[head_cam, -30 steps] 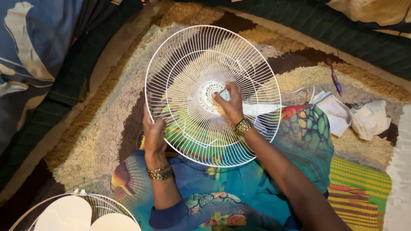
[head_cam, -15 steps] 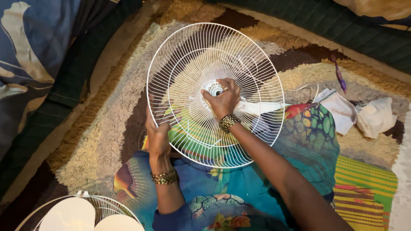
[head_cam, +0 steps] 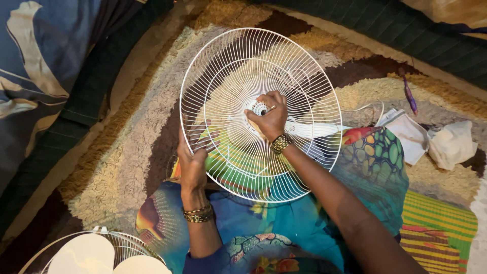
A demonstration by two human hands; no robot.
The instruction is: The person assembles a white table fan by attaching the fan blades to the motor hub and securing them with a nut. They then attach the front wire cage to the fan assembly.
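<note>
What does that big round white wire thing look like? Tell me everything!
It is a white fan guard: thin metal-looking wires fan out from a small round hub, crossed by a few rings. It sits tilted over the person's lap, above a shaggy rug. The left hand grips its lower-left rim; the right hand rests at the hub, pinching something small I cannot make out.

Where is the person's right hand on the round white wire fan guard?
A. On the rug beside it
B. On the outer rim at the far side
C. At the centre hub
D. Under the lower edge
C: the right hand rests on the small hub in the middle of the round white wire fan guard, fingers curled there.
</note>
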